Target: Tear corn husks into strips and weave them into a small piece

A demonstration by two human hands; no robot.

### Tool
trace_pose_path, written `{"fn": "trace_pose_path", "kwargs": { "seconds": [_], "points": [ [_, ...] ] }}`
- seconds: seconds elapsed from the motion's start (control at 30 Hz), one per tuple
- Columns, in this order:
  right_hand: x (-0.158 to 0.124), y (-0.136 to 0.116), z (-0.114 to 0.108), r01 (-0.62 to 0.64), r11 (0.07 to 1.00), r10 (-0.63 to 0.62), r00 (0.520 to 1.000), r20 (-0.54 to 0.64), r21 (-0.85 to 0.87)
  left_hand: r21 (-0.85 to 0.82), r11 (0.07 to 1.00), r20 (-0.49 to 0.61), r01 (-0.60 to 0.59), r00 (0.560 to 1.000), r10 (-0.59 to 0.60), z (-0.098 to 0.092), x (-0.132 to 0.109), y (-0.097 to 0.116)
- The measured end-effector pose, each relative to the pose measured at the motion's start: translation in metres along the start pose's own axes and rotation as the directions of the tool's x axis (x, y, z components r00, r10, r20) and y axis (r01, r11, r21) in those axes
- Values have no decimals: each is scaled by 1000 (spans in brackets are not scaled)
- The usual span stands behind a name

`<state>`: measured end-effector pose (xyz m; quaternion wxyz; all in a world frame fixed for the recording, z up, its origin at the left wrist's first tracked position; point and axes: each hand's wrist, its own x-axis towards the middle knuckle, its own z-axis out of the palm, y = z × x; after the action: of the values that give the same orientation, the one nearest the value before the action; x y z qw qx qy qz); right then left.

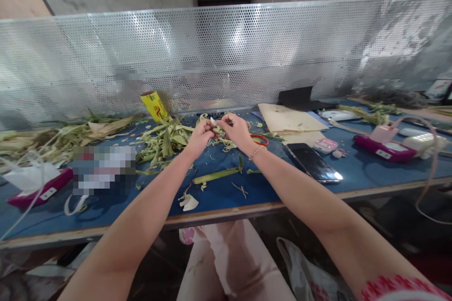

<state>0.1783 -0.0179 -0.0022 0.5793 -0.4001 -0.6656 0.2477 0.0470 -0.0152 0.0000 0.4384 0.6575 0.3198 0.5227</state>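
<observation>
Over the blue table, my left hand (pixel 202 138) and my right hand (pixel 237 132) meet, fingertips pinched around a small white plant piece (pixel 213 122). Its exact kind is too small to tell, and the fingers partly cover it. To the left of my left hand lies a pile of pale green plant strips (pixel 165 143). Beside my right wrist is a red ring-shaped item (pixel 260 139). Nearer the front edge, a green stalk (pixel 217 176) lies across the table, with a torn white piece (pixel 189 202) close to it.
A yellow box (pixel 154 106) leans by the perforated metal screen (pixel 226 56). Dry stalks and leaves (pixel 95 131) spread at left. A phone (pixel 312 163), pink earbud case (pixel 325 145), brown paper (pixel 289 118) and purple power strip (pixel 384 147) lie right. Another purple strip (pixel 38 193) sits left.
</observation>
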Motion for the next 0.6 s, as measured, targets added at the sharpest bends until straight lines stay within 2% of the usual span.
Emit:
{"fn": "trace_pose_path", "kwargs": {
  "seconds": [0.2,0.33,0.43,0.6],
  "points": [
    [-1,0,1,20,1000,-20,1000,-23,14,159,985,19,-68,998,66,2,-5,4],
    [-1,2,0,65,997,-65,998,-21,-29,174,981,17,-84,996,82,3,-6,6],
    [-1,4,0,112,993,-113,994,-4,-39,104,992,-20,-77,997,79,4,-4,2],
    [-1,7,2,123,992,-125,990,61,29,-144,987,-136,-72,989,53,5,-3,-2]
  ]
}}
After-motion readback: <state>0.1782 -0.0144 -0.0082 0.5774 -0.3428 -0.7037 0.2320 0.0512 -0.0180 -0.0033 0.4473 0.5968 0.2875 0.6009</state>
